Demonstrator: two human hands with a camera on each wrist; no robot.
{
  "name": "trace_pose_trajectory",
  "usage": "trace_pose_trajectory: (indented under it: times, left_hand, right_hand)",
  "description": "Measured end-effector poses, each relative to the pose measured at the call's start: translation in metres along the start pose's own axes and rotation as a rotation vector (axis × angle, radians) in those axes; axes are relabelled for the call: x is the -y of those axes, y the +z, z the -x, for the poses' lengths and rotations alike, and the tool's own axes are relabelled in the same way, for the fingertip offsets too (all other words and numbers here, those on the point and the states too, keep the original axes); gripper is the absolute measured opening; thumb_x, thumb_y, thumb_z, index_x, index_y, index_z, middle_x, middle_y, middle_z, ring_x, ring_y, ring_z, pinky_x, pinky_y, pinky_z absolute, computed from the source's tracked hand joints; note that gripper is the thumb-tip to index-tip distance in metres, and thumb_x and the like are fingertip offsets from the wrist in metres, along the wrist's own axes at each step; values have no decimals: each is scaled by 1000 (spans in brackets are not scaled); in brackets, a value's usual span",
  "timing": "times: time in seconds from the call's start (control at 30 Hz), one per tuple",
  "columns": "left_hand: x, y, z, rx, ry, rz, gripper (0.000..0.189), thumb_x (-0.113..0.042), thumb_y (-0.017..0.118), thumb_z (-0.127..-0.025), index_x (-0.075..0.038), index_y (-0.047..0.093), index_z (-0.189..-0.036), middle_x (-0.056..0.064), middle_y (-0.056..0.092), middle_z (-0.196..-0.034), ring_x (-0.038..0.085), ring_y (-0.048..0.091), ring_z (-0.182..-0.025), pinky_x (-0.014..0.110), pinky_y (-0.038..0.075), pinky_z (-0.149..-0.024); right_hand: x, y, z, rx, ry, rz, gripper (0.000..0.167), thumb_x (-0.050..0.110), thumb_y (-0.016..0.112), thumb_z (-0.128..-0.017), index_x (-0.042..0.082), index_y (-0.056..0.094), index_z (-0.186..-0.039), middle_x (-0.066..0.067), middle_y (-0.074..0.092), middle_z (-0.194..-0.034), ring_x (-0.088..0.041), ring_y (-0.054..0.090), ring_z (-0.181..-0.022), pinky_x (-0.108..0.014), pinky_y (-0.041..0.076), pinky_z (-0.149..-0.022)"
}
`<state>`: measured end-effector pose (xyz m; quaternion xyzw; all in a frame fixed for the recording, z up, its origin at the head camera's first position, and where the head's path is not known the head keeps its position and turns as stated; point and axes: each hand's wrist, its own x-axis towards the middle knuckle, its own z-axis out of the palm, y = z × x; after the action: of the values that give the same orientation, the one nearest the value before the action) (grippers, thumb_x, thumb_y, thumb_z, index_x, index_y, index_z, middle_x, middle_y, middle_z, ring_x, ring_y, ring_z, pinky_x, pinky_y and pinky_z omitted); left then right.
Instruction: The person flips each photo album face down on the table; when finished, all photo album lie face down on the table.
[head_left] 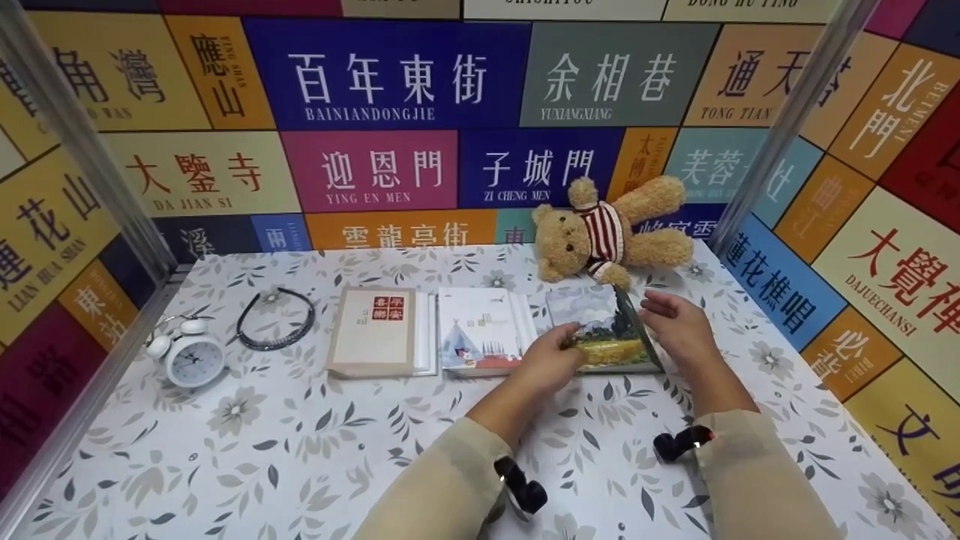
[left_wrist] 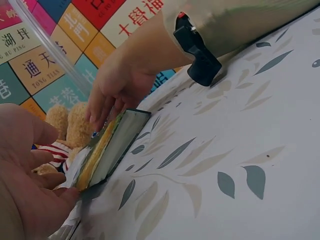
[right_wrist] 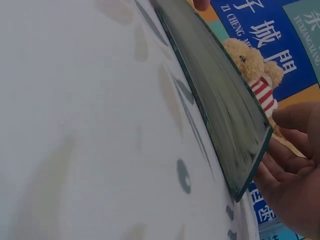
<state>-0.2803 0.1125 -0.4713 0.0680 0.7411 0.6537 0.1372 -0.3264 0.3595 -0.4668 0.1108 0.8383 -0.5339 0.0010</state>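
Note:
In the head view, a book with a painted landscape cover [head_left: 600, 315] lies at the right end of a row of three books. At its left side is my left hand [head_left: 551, 354], fingertips on the edge and cover. My right hand [head_left: 679, 326] is beside the book's right edge with loosely extended fingers. In the left wrist view, my left fingertips meet a corner of the book [left_wrist: 117, 145]. From the right wrist, the book's long page side [right_wrist: 215, 85] shows, with my right fingers [right_wrist: 287, 155] against its end; whether they press is unclear.
A white tent-picture book [head_left: 480, 337] and a beige book [head_left: 375, 330] continue the row leftward. Farther left are a black headband [head_left: 274, 345] and a white alarm clock [head_left: 193, 360]. Behind the painted book, a teddy bear [head_left: 607, 232] lies against the patterned wall.

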Motion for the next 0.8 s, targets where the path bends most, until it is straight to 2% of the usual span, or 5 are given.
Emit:
trace_pose_trajectory:
  times: [0.1, 0.23, 0.4, 0.67, 0.8]
  left_hand:
    - [-5, -8, -1, -17, 43, 33, 61, -13, 64, -97, -15, 55, -157, 9, 55, -162, 28, 51, -151, 43, 43, -126]
    - [-12, -26, -4, -64, 144, -22, 58, -18, 65, -101, -15, 53, -158, 6, 55, -164, 30, 49, -154, 43, 41, -129]
    - [-18, -55, -9, -136, 225, -29, 57, -19, 63, -103, -13, 51, -159, 8, 57, -161, 30, 52, -152, 47, 43, -127]
    - [-12, -97, -10, -238, 221, -68, 58, -21, 63, -104, -14, 50, -160, 7, 55, -162, 29, 49, -155, 47, 41, -129]
    - [-9, -118, -8, -287, 208, -56, 57, -20, 64, -103, -11, 51, -158, 10, 55, -162, 31, 48, -155, 48, 40, -129]
  right_hand:
    - [13, 8, 6, -46, -80, -2, 55, 28, 64, -108, 11, 51, -158, -14, 58, -158, -26, 56, -145, -36, 48, -118]
    - [29, 23, 14, -2, -161, -34, 55, 31, 67, -107, 9, 53, -155, -16, 61, -153, -24, 58, -141, -28, 50, -114]
    - [42, 46, 18, 91, -225, -30, 55, 31, 66, -107, 11, 52, -156, -18, 61, -153, -29, 58, -144, -42, 49, -121]
    - [58, 78, 11, 173, -224, 21, 53, 37, 66, -107, 19, 54, -155, -11, 63, -151, -31, 56, -144, -51, 50, -119]
    - [68, 92, 10, 211, -245, 21, 54, 37, 66, -107, 16, 54, -155, -9, 64, -150, -32, 57, -144, -51, 50, -119]
